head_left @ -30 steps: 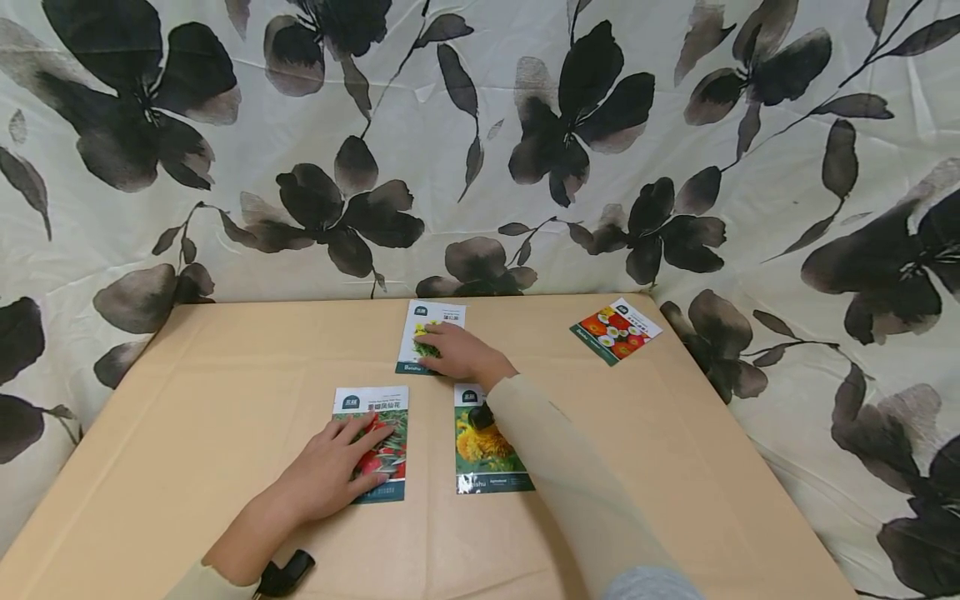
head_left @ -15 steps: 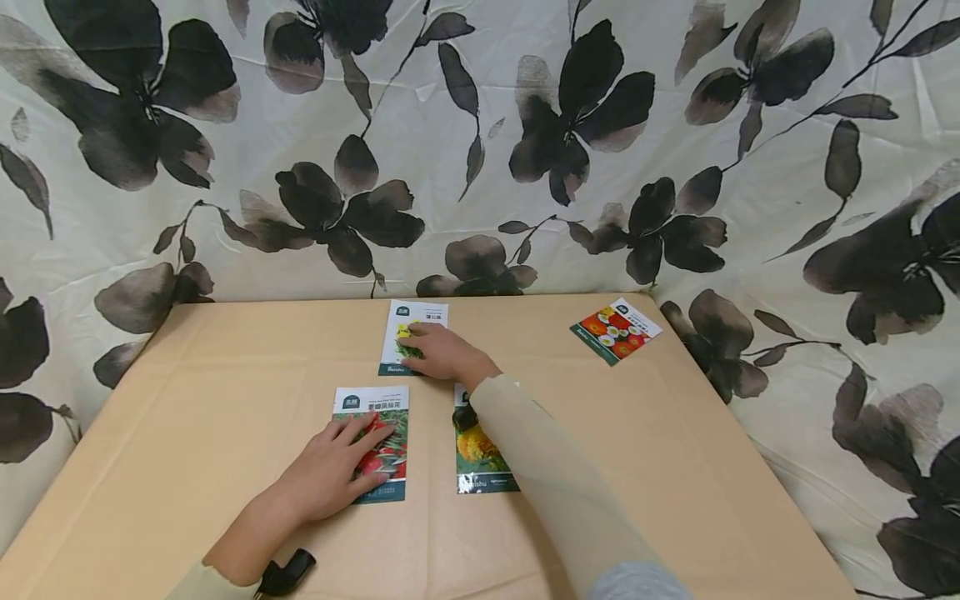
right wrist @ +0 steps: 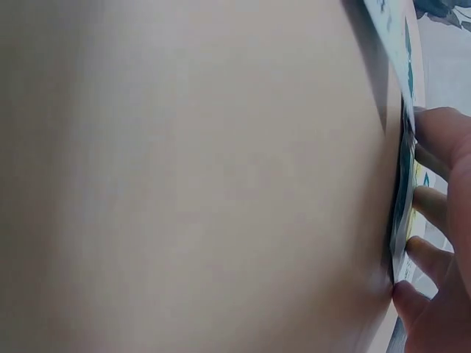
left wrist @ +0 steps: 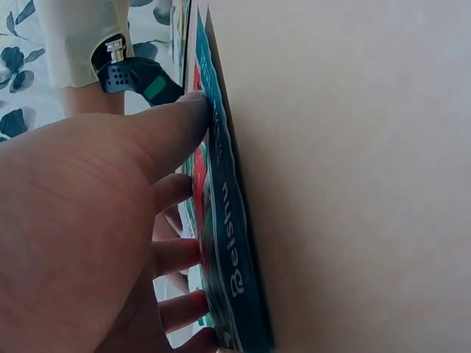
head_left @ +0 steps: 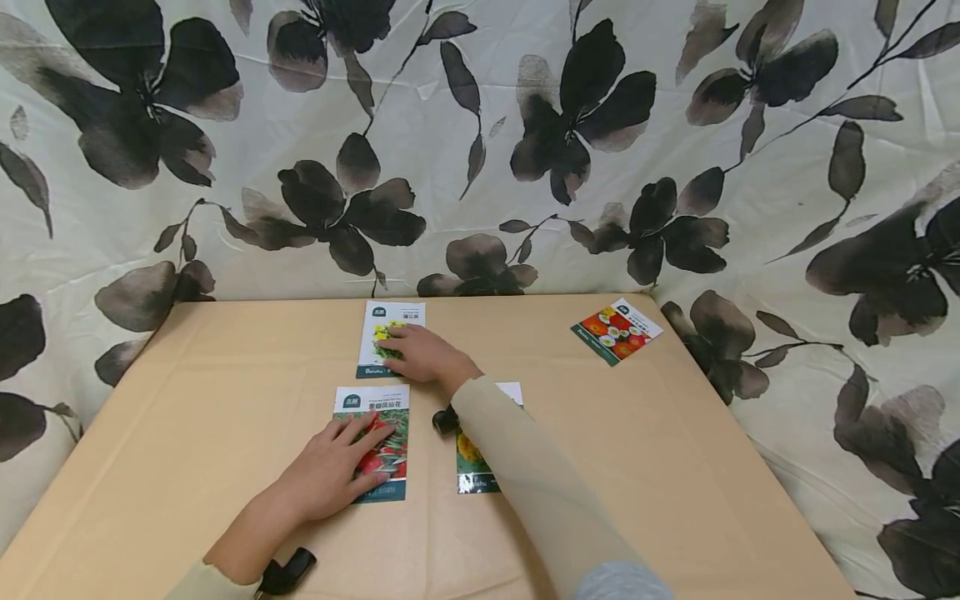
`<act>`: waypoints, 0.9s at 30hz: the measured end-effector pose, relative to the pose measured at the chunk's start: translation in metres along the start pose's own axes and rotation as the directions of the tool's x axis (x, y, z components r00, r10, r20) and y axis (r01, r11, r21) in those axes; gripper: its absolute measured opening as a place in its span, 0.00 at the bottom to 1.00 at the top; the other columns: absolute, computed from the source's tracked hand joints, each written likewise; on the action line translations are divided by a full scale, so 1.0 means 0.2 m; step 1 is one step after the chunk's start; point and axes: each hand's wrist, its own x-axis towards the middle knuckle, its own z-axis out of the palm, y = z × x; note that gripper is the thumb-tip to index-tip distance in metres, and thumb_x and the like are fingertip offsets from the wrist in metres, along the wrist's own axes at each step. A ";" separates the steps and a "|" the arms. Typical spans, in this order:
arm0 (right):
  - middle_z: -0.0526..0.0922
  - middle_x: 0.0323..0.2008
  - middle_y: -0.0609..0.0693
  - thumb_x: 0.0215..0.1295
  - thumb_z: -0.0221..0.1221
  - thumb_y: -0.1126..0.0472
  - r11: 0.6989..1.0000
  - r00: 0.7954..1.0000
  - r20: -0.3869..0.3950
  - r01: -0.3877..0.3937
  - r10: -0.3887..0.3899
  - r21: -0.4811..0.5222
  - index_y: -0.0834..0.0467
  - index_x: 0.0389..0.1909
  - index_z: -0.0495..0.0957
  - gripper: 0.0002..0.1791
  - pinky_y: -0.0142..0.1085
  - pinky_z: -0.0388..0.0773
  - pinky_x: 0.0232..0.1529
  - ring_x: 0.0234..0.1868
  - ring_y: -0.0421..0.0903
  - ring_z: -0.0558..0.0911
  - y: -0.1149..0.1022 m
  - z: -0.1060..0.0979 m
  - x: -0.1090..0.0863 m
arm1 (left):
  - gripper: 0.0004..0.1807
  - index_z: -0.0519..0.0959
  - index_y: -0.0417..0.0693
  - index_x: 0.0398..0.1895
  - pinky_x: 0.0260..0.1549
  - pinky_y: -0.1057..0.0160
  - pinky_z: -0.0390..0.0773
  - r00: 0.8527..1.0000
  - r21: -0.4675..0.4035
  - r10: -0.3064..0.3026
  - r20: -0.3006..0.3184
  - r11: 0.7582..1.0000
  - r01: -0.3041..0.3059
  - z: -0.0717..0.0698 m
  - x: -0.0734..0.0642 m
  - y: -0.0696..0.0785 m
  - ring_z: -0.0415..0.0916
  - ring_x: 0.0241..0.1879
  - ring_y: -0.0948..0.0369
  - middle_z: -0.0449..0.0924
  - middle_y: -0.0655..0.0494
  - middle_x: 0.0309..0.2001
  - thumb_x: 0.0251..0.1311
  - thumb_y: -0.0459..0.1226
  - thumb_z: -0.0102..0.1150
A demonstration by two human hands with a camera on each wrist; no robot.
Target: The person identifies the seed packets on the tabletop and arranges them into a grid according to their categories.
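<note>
My left hand rests spread on a seed packet with red flowers; in the left wrist view its thumb and fingertips press on the packet's face, near the teal strip. Farther back, my right hand lies with fingertips on a white seed packet with yellow flowers. In the right wrist view the fingers touch that packet's face. Under my right forearm is a third seed packet, with orange-yellow flowers, its right part hidden by the sleeve.
A smaller-looking packet with red, orange and white flowers lies turned at an angle at the back right. The tan-covered table ends at a floral curtain. Black wrist cameras sit on both wrists.
My right hand has slid the white packet with yellow flowers to the left along the table's back. My left hand and the red-flower packet have stayed still.
</note>
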 end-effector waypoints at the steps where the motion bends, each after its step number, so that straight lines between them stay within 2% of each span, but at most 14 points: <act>1: 0.58 0.81 0.45 0.79 0.46 0.39 1.000 1.000 0.001 -0.002 0.002 0.003 0.39 0.78 0.62 0.30 0.41 0.53 0.82 0.82 0.47 0.56 -0.01 0.00 0.00 | 0.36 0.72 0.56 0.73 0.63 0.36 0.72 1.000 0.003 0.002 -0.004 1.000 -0.002 0.00 0.00 0.00 0.65 0.69 0.40 0.67 0.45 0.74 0.64 0.57 0.64; 14: 0.56 0.82 0.46 0.80 0.46 0.39 1.000 1.000 0.020 -0.009 0.009 0.006 0.41 0.78 0.63 0.30 0.40 0.54 0.81 0.82 0.47 0.55 -0.07 -0.01 0.05 | 0.36 0.72 0.56 0.73 0.62 0.36 0.72 1.000 0.008 0.002 -0.006 1.000 -0.002 -0.01 0.00 0.01 0.65 0.69 0.40 0.68 0.45 0.73 0.64 0.56 0.65; 27: 0.58 0.81 0.46 0.79 0.47 0.39 1.000 1.000 -0.004 -0.011 0.011 -0.011 0.41 0.77 0.64 0.30 0.38 0.55 0.81 0.82 0.46 0.57 -0.10 -0.01 0.07 | 0.35 0.73 0.55 0.72 0.62 0.36 0.73 1.000 0.021 0.014 -0.013 1.000 -0.014 -0.01 0.00 0.01 0.66 0.68 0.40 0.69 0.44 0.73 0.64 0.56 0.65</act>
